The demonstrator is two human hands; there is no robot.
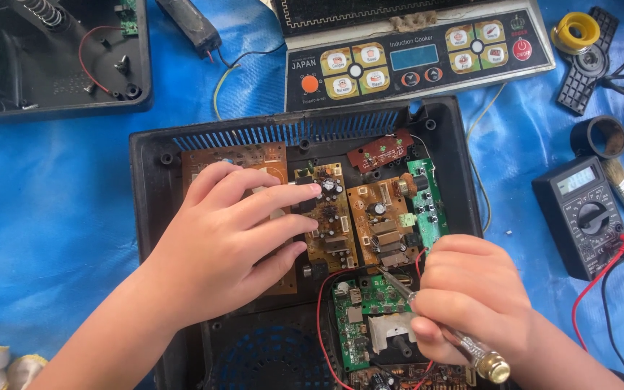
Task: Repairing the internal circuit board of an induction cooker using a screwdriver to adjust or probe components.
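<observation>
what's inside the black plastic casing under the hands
The black plastic casing holds several brown circuit boards, two green circuit boards and red wires. The left hand covers much of the leftmost board; the right hand, holding a screwdriver, hides the lower right corner.

Matt black plastic casing [149,166]; glossy blue tarp [45,209], probably plastic.

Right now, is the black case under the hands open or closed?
Open. The black case has no cover; its circuit boards lie exposed, left hand resting on them.
</observation>
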